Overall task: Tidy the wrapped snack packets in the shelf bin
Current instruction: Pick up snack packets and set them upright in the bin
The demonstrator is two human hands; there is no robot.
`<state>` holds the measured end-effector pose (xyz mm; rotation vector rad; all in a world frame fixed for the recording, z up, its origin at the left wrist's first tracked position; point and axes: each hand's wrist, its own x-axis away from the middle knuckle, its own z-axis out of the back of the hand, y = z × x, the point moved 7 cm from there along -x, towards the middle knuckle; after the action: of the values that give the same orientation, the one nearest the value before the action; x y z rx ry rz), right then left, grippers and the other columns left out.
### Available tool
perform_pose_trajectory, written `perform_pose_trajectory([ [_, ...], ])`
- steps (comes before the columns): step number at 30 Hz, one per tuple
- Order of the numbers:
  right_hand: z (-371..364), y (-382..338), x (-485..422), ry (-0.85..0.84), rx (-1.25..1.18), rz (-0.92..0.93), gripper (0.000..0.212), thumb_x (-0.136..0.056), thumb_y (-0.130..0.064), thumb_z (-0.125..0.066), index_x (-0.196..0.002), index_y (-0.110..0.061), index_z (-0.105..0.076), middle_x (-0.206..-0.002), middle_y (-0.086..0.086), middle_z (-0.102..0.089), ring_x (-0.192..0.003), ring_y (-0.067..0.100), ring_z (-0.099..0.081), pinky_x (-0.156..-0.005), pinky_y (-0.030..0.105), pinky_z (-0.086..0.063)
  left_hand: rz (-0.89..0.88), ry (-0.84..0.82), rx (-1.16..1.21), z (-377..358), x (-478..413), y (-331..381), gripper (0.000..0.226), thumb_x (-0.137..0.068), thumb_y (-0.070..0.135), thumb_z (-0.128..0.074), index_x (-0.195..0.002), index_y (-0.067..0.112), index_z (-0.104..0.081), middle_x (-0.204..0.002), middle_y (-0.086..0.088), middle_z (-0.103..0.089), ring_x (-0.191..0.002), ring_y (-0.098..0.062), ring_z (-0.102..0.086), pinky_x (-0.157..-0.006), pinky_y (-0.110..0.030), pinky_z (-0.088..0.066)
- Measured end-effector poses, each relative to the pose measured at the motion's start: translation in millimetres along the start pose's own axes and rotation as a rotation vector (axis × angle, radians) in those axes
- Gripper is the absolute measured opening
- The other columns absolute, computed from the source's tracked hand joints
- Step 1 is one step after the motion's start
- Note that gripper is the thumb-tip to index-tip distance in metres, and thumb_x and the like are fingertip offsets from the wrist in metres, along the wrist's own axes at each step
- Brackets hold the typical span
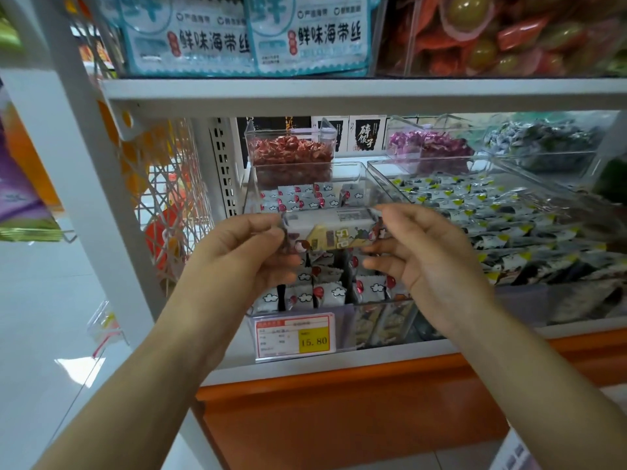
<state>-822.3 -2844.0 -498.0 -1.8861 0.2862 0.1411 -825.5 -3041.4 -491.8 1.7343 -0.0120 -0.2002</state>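
While the left grip [237,256] and the right grip [427,256] each pinched one end of a wrapped packet [332,232], fingers curled round it, the packet hung level just above the clear bin [346,320] on the shelf [373,359]. More packets [325,293], printed with clouds and red spots, lay in rows inside that bin. A price tag [293,335] sat on its front wall, a second bin [441,160] of dark packets stood just beside it on the right, and a tub [291,154] of red sweets stood behind
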Motion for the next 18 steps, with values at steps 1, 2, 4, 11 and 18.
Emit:
perform_pose_trajectory([
  [1, 0.5, -1.3, 0.9, 0.004, 0.05, 0.016, 0.014, -0.072, -0.022, -0.067, -0.083, -0.013, -0.068, -0.076, 0.001, -0.068, -0.067, 0.017, -0.066, -0.056, 0.024, -0.055, 0.009, -0.017, -0.004, -2.5, 0.6, -0.3, 0.015, -0.083, 0.02, -0.059, -0.092, 0.011, -0.067, -0.084, -0.008, -0.071, -0.071, -0.017, -0.069, -0.057, -0.019, -0.053],
  [2, 1.9, -0.8, 0.6, 0.0, 0.093, 0.025, 0.008, -0.075, -0.018, -0.067, -0.08, -0.013, -0.067, -0.076, 0.004, -0.067, -0.067, 0.017, -0.066, -0.057, 0.024, -0.054, -0.003, -0.027, -0.048, -4.4, 1.4, 0.1, 0.023, -0.076, 0.029, -0.061, -0.092, 0.014, -0.067, -0.085, -0.006, -0.072, -0.073, -0.016, -0.069, -0.057, -0.019, -0.053],
  [4, 2.6, 1.0, -0.1, 0.0, 0.134, 0.019, 0.005, -0.082, -0.007, -0.064, -0.08, -0.012, -0.065, -0.085, 0.013, -0.064, -0.07, 0.018, -0.066, -0.058, 0.024, -0.054, -0.05, -0.009, -0.154, -5.7, 2.5, 2.0, 0.037, -0.065, 0.038, -0.061, -0.095, 0.017, -0.064, -0.08, 0.002, -0.073, -0.074, -0.013, -0.07, -0.059, -0.017, -0.053],
  [11, -3.8, 0.0, 2.2, -0.038, 0.277, 0.05, 0.029, -0.068, -0.033, -0.068, -0.093, -0.02, -0.073, -0.093, 0.001, -0.069, -0.081, 0.016, -0.068, -0.063, 0.028, -0.057, -0.131, -0.055, -0.305, -9.5, 4.2, 6.3, 0.028, -0.082, 0.02, -0.062, -0.109, 0.027, -0.062, -0.092, 0.009, -0.073, -0.08, -0.008, -0.07, -0.068, -0.014, -0.054],
  [18, 1.2, -6.3, 1.5, 0.047, 0.372, 0.119, 0.02, -0.081, -0.021, -0.068, -0.061, -0.023, -0.068, -0.07, -0.001, -0.067, -0.074, 0.018, -0.067, -0.066, 0.033, -0.057, -0.219, -0.088, -0.503, -17.0, 8.0, 12.1, 0.027, -0.079, 0.024, -0.066, -0.102, 0.038, -0.062, -0.096, 0.011, -0.067, -0.085, -0.004, -0.065, -0.067, -0.015, -0.054],
])
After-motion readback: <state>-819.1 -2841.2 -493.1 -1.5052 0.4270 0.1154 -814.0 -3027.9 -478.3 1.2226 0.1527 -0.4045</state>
